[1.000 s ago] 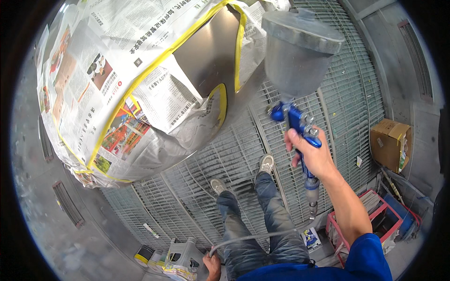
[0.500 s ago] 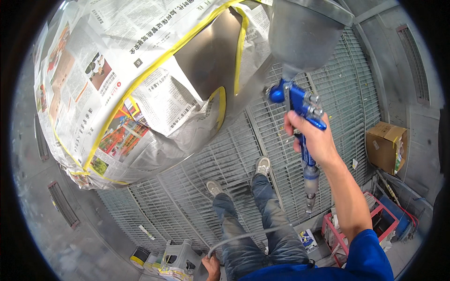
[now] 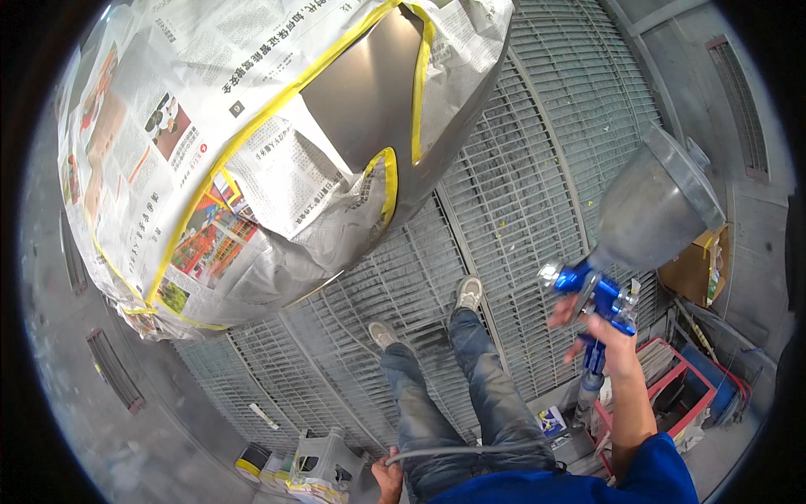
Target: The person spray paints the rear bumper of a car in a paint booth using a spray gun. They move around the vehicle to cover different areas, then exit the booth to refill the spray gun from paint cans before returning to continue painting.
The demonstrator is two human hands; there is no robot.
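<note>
My right hand [image 3: 614, 343] is wrapped round the handle of a blue spray gun [image 3: 598, 292], out to the right of my legs. On top of the gun a grey paint cup [image 3: 651, 210] tilts up and to the right. Low in the view, my left hand [image 3: 388, 480] closes on a grey air hose [image 3: 457, 450] that runs across my thighs. At the upper left stands a rounded car body part [image 3: 357, 92], bare grey-brown where uncovered. Newspaper sheets [image 3: 210, 50] edged with yellow masking tape [image 3: 273, 118] cover most of it. The gun is apart from it.
I stand on a metal floor grating [image 3: 520, 210]. On the right are a cardboard box [image 3: 693, 267] and a pink-red frame [image 3: 697, 395] holding odds and ends. Near my left hand stands a grey plastic container [image 3: 323, 462]. Grey walls [image 3: 747, 286] enclose the space.
My right hand has brought the spray gun down and to the right, away from the masked car part. My left hand has shifted slightly right, still holding the hose.
</note>
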